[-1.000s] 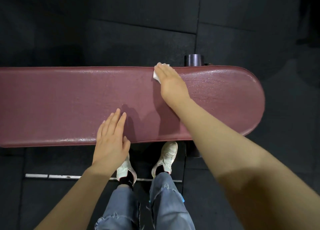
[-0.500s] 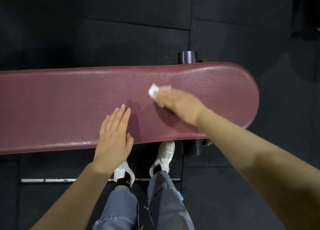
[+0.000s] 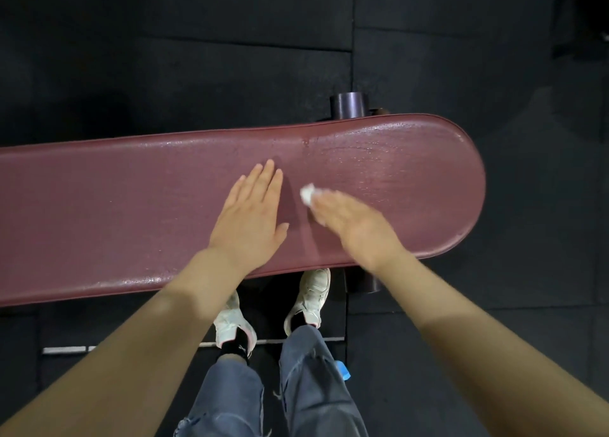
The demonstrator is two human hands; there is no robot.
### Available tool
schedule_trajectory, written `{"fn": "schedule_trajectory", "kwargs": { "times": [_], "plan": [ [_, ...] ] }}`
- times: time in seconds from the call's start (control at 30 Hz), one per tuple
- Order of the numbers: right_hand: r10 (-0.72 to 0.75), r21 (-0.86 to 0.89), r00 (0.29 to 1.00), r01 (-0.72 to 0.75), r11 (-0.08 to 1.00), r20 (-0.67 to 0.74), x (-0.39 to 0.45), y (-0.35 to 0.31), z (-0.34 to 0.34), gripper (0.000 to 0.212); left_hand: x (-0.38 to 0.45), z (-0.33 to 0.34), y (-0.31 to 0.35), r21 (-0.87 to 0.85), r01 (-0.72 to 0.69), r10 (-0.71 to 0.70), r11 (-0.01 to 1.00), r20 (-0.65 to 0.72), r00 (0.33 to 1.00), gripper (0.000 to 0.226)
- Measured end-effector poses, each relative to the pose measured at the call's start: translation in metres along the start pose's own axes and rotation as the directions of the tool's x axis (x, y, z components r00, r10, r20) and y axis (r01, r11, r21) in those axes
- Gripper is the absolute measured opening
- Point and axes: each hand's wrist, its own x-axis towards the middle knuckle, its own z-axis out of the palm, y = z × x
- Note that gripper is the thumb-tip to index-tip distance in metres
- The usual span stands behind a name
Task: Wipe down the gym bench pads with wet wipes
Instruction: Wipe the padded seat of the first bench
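bench pad [image 3: 131,206], long maroon vinyl, lies crosswise in front of the person with its rounded end to their right. left hand [image 3: 252,219] lies flat on the pad near its middle, fingers straight and close together, palm down, holding nothing. right hand [image 3: 354,225] is just beside it toward the rounded end, blurred, fingers extended flat and pressing a wet wipe [image 3: 308,195] onto the pad; only a small white crumpled bit of wipe pokes out past the fingertips.

handling: wipe looks thin, soft, limp and damp, very light, likely to bunch or roll under the fingers, so best kept pinned under flat fingers or pinched at a fold. pad looks firm with some give, textured vinyl. the stretch from the wipe to the rounded end shines with droplets, probably slick when wet; the side past the left hand looks duller, probably not wiped yet. pad itself won't shift, judging by its frame.

surroundings: black post [image 3: 347,105] sticks up at the far edge of the pad, another dark tube [image 3: 362,280] under the near edge. floor [image 3: 164,74] is dark rubber tile with seams. white shoes [image 3: 311,293] and jeans [image 3: 313,387] below the near edge of the pad, a pale strip [image 3: 66,350] on the floor there too. dim room, nothing else clear.
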Motion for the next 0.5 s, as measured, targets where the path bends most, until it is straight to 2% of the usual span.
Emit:
{"fn": "schedule_trajectory", "kwargs": {
  "times": [0.07,0.13,0.17,0.2,0.27,0.33,0.4,0.47,0.5],
  "plan": [
    [0.200,-0.004,0.966,-0.203,0.979,-0.162,0.048,0.021,-0.011,0.058,0.001,-0.004,-0.001,0.017,0.013,-0.012,1.000,-0.011,1.000,0.086],
    [0.395,0.031,0.908,-0.395,0.918,-0.138,0.086,0.032,-0.025,0.062,-0.001,-0.006,-0.002,0.037,0.010,-0.010,0.999,-0.016,1.000,0.087],
    [0.436,0.048,0.889,-0.433,0.900,-0.138,0.093,0.033,-0.026,0.060,-0.003,-0.006,-0.002,0.047,0.006,-0.005,0.999,-0.006,1.000,0.087],
    [0.434,0.064,0.890,-0.429,0.901,-0.138,0.090,0.028,-0.025,0.057,-0.004,-0.006,-0.003,0.054,0.000,-0.001,0.999,0.011,1.000,0.086],
    [0.313,0.077,0.946,-0.307,0.949,-0.080,0.048,0.008,-0.014,0.054,-0.006,-0.006,-0.002,0.061,-0.004,0.002,0.998,0.037,0.999,0.086],
    [0.168,0.063,0.985,-0.165,0.984,-0.045,-0.014,-0.017,0.000,0.057,-0.007,-0.007,0.001,0.054,-0.002,0.000,0.999,0.039,0.999,0.085],
    [0.095,0.008,0.995,-0.095,0.995,0.001,-0.064,-0.033,0.010,0.062,-0.007,-0.007,0.006,0.028,-0.004,0.003,1.000,0.030,1.000,0.082],
    [0.064,-0.020,0.997,-0.065,0.998,-0.032,-0.071,-0.030,0.017,0.061,-0.005,-0.006,0.010,0.008,-0.014,0.014,1.000,0.015,1.000,0.079],
    [0.065,-0.010,0.995,-0.066,0.998,-0.077,-0.058,-0.025,0.017,0.050,-0.005,-0.004,0.011,0.012,-0.022,0.022,1.000,0.016,1.000,0.078]
  ]
}}
